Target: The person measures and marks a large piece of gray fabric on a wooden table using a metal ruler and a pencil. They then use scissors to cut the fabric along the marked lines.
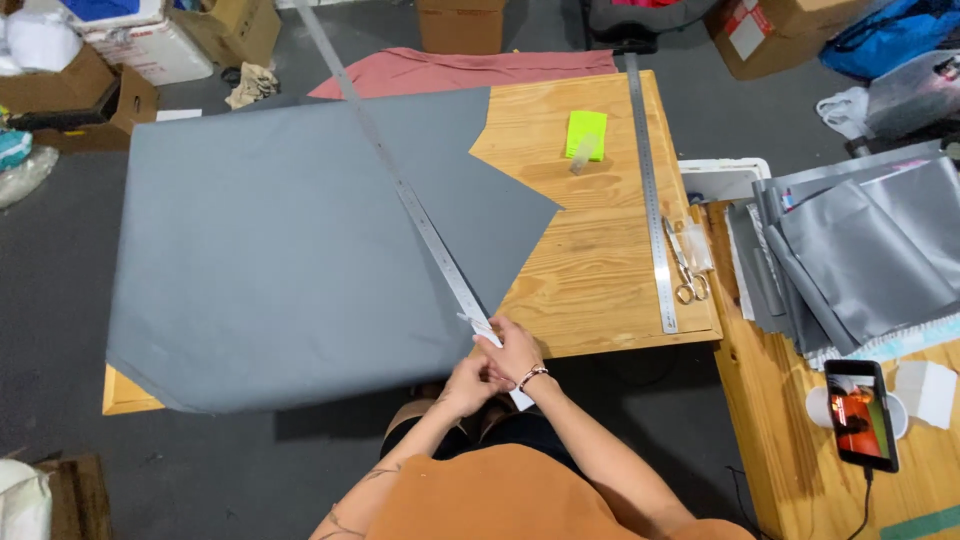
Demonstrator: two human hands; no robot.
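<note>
A: Both hands meet low in the frame, about six o'clock from centre. The right hand (512, 350) sits on top, fingers curled, a bracelet at its wrist.

B: And the left hand (468, 385)?

A: Tucked just below, at seven o'clock of the right, fingers folded, touching it. Both forearms are bare, angling inward.

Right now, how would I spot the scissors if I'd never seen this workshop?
Find the plywood table half covered by a grey sheet. Along its right edge lies a straight steel ruler. The scissors lie just right of that ruler's near end, small and metallic with looped handles, unlike the long ruler.
</note>
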